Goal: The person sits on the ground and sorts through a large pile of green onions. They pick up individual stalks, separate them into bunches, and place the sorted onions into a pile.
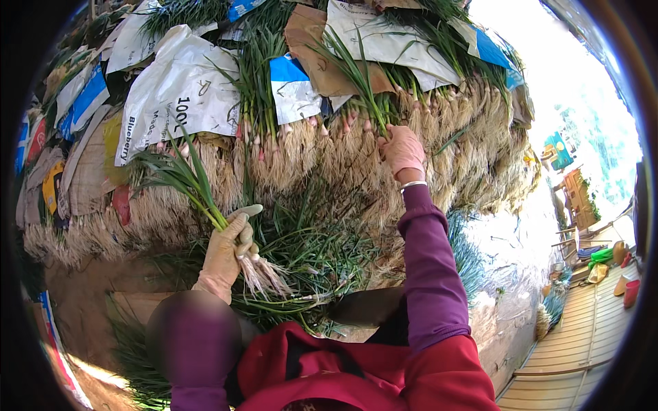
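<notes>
My left hand [226,251], in a pale rubber glove, is closed around a small bunch of young garlic plants [205,203]. Their green leaves point up and away, and whitish bulbs with roots hang below the fist. Farther forward and to the right, my right hand [403,149], also gloved, pinches green garlic stalks [362,87] at the front of a large stack. That stack of garlic plants [354,154] shows dense tan roots facing me and pinkish bulbs above them. Whether the pinched stalks are free of the stack, I cannot tell.
White printed plastic sacks [180,97] and a brown sheet [311,51] lie over the stack's leaves. Loose green leaves [318,251] litter the ground between the stack and me. At right are a ribbed metal surface [570,329], a red container [631,293] and a wooden structure [578,198].
</notes>
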The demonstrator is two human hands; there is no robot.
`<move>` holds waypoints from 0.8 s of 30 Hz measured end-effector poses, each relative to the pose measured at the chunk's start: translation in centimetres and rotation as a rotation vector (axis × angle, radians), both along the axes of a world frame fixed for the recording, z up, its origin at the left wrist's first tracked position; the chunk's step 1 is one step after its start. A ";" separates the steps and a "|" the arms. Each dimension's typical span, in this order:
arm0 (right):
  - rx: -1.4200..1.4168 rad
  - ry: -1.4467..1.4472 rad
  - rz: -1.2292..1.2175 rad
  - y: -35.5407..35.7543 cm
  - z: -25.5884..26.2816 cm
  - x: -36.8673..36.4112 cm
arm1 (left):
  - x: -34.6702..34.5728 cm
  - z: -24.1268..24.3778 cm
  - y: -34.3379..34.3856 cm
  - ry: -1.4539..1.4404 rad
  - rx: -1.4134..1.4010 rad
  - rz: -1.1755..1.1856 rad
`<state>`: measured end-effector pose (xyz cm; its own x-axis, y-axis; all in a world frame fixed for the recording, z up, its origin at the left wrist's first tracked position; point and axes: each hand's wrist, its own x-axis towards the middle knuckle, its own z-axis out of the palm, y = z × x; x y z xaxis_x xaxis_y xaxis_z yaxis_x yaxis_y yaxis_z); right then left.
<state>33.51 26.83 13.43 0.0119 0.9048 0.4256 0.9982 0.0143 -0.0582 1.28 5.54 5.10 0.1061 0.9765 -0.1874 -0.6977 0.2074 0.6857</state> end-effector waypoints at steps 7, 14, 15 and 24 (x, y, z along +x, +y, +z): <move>0.060 0.492 0.086 -5.6 0.3 -3.9 | 2.1 0.3 0.8 0.150 0.019 -0.094; -0.067 0.753 0.848 -19.4 -9.5 -11.8 | 4.3 -2.4 0.8 0.318 -0.163 -0.116; -0.101 0.963 0.882 -20.1 -11.0 -12.2 | 3.7 -3.6 0.7 0.322 -0.122 -0.092; -0.597 1.494 0.336 -13.4 -9.8 -15.6 | 1.8 -2.8 -0.2 0.154 -0.167 -0.237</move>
